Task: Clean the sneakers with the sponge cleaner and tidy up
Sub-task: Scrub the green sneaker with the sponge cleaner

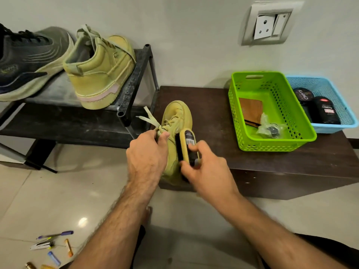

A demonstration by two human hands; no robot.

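Head camera looks forward and down, close over a dark bench (pixel 213 105).

A home entryway: shoe rack (pixel 134 74) against the wall, tiled floor (pixel 58 191) (glossy), wall socket (pixel 270 24).

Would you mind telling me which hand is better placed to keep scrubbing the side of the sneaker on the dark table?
The right hand. It grips the sponge cleaner, pressed against the sneaker. The left hand holds the sneaker's collar near the laces, steadying it.
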